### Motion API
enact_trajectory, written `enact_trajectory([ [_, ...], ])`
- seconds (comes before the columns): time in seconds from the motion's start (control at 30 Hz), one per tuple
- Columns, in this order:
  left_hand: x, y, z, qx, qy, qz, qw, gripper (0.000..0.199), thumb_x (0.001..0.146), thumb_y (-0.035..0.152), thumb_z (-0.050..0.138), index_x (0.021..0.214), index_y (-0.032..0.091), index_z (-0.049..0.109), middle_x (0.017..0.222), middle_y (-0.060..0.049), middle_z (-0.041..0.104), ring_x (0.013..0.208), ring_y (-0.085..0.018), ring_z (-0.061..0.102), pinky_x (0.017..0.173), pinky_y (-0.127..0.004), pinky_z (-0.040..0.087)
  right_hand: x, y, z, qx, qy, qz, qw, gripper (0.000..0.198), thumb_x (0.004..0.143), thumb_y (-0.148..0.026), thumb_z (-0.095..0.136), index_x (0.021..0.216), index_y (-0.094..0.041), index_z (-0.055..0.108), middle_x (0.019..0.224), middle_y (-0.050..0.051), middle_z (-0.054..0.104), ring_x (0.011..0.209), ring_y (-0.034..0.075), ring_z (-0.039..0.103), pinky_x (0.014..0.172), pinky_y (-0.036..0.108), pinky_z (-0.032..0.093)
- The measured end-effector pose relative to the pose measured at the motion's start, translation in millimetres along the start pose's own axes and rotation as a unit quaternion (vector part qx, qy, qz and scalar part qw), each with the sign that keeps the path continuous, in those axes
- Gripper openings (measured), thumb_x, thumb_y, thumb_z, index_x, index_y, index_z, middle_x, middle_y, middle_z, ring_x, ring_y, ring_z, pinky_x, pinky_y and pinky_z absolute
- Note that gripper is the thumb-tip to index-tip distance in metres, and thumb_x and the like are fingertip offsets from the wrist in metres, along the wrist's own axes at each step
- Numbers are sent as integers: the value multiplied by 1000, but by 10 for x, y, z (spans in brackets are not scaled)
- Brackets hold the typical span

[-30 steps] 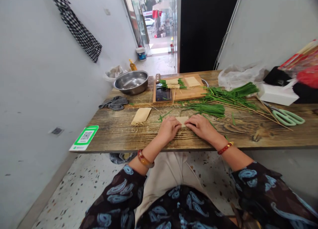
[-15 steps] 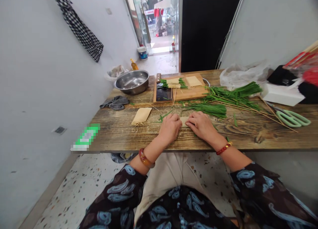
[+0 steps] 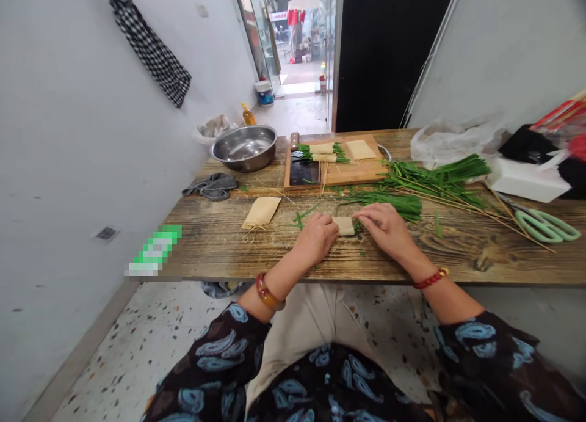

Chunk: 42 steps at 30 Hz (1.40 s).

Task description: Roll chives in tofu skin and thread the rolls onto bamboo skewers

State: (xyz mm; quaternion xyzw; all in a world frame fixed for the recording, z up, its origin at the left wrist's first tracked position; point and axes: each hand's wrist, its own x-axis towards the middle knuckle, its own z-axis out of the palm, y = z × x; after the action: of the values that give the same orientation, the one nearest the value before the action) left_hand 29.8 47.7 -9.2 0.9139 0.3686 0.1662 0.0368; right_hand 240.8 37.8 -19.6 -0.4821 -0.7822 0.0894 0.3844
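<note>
Directly in front of me, a beige tofu-skin roll (image 3: 344, 226) lies on the wooden table, with green chive ends poking out on its right. My left hand (image 3: 317, 234) is closed on the roll's left end, hiding that part. Just right of the roll, my right hand (image 3: 383, 224) has its fingers stretched out and thumb apart, near the chive tips and off the wrapper. Behind it lies a bundle of cut chives (image 3: 394, 204). To the left is a stack of tofu-skin sheets (image 3: 262, 212) with thin sticks at its lower edge.
A cutting board (image 3: 352, 176) at the back bears a cleaver (image 3: 304, 173), finished chive rolls (image 3: 323, 157) and more sheets (image 3: 360, 149). A steel basin (image 3: 245, 148) and grey cloth (image 3: 211, 187) are at left. Long skewers (image 3: 485, 212), green-handled scissors (image 3: 547, 226) and a white box (image 3: 528, 179) are at right.
My right hand has let go of the roll's right end and moved slightly right, its fingers opening. More of the roll now shows. My left hand stays on it.
</note>
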Motion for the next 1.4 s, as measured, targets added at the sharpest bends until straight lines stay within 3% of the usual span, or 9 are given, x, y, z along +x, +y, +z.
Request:
enact_trajectory([
  [0.13,11,-7,39,-10,2,-4,1000,30,94,25,39,76,17,62,81,-6,54,83,-19,48,77,-33,39,-29,-126,1,-32,-81,-75,993,19,88,-30,57,102,-25,70,103,7,68,97,23,57,81,37,43],
  [0.3,-80,-142,34,-46,18,-15,999,15,89,26,51,87,17,64,89,-6,58,87,-19,51,79,-32,41,-64,-160,93,-91,-108,-80,987,19,92,-28,53,92,-21,70,91,7,68,90,21,58,78,34,42],
  [0.5,-596,-514,-369,21,21,-130,991,21,88,19,47,75,17,64,77,-5,57,77,-18,53,73,-32,43,-60,-143,98,-70,-101,-71,990,18,91,-28,53,93,-22,70,89,7,68,88,21,59,76,33,41],
  [0.6,-755,-503,-578,102,44,-183,977,19,88,21,48,83,18,65,82,-6,58,81,-20,53,75,-34,43,-65,-141,100,-68,-100,-71,990,18,91,-29,53,92,-22,70,90,7,68,88,21,59,75,33,41],
  [0.67,-714,-386,-610,110,71,-171,976,17,88,23,49,91,19,65,92,-7,59,87,-21,53,80,-36,42,-71,-140,105,-73,-101,-72,990,19,92,-29,53,93,-22,70,90,7,68,87,21,59,75,33,40],
  [0.87,-196,11,-268,23,23,-38,999,18,85,28,58,100,20,63,101,-6,62,93,-22,51,80,-36,41,-70,-144,119,-107,-104,-73,986,18,92,-31,53,91,-23,70,90,5,68,87,20,58,73,33,37],
  [1.0,-20,13,-71,4,6,-27,1000,8,84,25,58,86,18,63,90,-5,60,89,-21,51,78,-35,41,-61,-151,116,-111,-101,-71,986,18,92,-31,53,92,-23,69,90,5,68,89,20,57,74,33,35],
  [1.1,4,-59,-28,-24,5,-15,1000,16,88,24,52,78,18,62,83,-5,59,85,-19,51,78,-33,41,-61,-156,109,-102,-95,-65,988,18,92,-30,53,92,-24,70,92,6,67,90,20,55,75,33,36],
  [1.4,57,-120,-29,-47,-7,-31,998,16,89,23,53,79,17,64,84,-5,60,85,-18,54,78,-31,42,-42,-135,128,-92,-98,-46,990,20,92,-30,53,94,-23,71,93,6,64,86,19,53,74,33,39],
])
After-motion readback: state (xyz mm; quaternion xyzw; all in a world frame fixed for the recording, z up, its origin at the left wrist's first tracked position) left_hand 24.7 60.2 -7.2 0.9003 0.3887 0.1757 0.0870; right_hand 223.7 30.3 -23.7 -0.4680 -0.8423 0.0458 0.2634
